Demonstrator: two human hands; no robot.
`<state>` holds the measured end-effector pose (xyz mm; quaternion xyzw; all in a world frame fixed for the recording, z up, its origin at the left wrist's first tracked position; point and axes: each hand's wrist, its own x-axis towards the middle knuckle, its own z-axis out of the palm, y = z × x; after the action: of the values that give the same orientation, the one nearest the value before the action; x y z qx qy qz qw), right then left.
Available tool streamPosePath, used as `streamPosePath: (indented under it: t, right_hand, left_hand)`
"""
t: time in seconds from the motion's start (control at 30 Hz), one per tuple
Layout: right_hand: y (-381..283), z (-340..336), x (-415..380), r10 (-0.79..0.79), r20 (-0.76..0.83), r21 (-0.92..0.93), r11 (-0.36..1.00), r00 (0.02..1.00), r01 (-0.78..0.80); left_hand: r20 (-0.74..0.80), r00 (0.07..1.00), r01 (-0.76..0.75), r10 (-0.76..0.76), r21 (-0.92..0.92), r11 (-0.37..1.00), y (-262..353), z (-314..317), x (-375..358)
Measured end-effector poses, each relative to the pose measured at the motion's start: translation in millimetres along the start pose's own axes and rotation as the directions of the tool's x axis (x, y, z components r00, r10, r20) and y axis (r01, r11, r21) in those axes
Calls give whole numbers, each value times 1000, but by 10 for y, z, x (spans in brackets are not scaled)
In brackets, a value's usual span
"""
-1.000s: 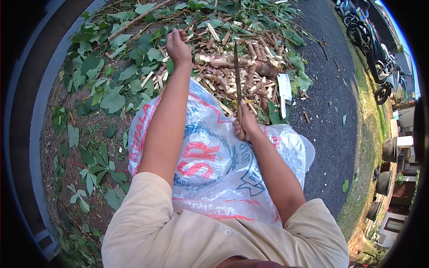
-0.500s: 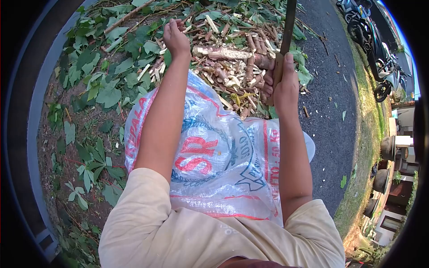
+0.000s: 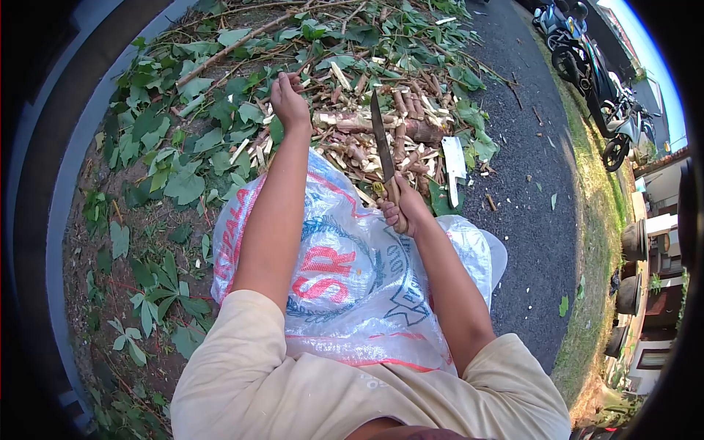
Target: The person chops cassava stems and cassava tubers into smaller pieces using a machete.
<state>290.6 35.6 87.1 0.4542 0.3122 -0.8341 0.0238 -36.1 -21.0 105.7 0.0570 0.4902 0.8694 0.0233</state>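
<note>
My right hand [image 3: 407, 207] is closed round the wooden handle of a machete [image 3: 381, 136]. Its long dark blade tilts up and forward over a pile of chopped woody stem pieces [image 3: 357, 155]. At the pile's left side, my left hand [image 3: 290, 103] has its fingers curled inward; whatever is in them, if anything, is hidden. A thick brown stem [image 3: 423, 130] with pale bared wood lies across the pile. Right of it rests a white, cleaver-shaped object [image 3: 454, 160]. A clear woven plastic sack [image 3: 345, 257] with red and blue print covers my lap.
Green leaves [image 3: 183, 180] and long thin branches [image 3: 246, 38] cover the ground to the left and beyond the pile. Dark asphalt [image 3: 524, 220] runs along the right, edged with grass. Motorbikes [image 3: 598, 88] stand at the upper right, with several large pots [image 3: 629, 293] further down.
The machete has come down and left from upright at the pile's right side, and my right hand is nearer my body. The white cleaver-shaped object now shows. My left hand stays at the pile.
</note>
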Motion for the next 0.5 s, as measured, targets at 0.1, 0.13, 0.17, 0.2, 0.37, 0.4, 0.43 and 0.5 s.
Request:
streamPosePath:
  t: [0.1, 0.13, 0.17, 0.2, 0.37, 0.4, 0.43, 0.5]
  right_hand:
    - [-309, 349, -487, -172, -82, -71, 983, 982, 167]
    - [-401, 344, -518, -308, -56, -155, 942, 950, 296]
    - [-508, 576, -788, -440, -76, -227, 882, 895, 414]
    - [-588, 577, -819, -553, -23, -298, 799, 833, 522]
    - [-223, 187, 33, -943, 61, -784, 157, 326, 600]
    - [38, -53, 339, -842, 25, -802, 305, 538, 514]
    - [309, -332, 705, -541, -119, -720, 625, 833, 303]
    - [206, -106, 486, -253, -219, -492, 863, 942, 118]
  left_hand:
    - [9, 1000, 27, -27, 26, 999, 152, -6, -118]
    - [2, 999, 49, -49, 14, 999, 193, 10, -135]
    - [-4, 998, 69, -69, 0, 998, 216, 23, -143]
    - [-5, 997, 74, -74, 3, 997, 187, 17, -128]
    - [33, 999, -3, 3, 4, 1000, 26, -24, -54]
    - [26, 999, 19, -20, 11, 1000, 51, -26, -83]
    - [21, 999, 38, -38, 15, 999, 85, -10, -98]
    - [17, 998, 68, -68, 6, 998, 107, -16, -129]
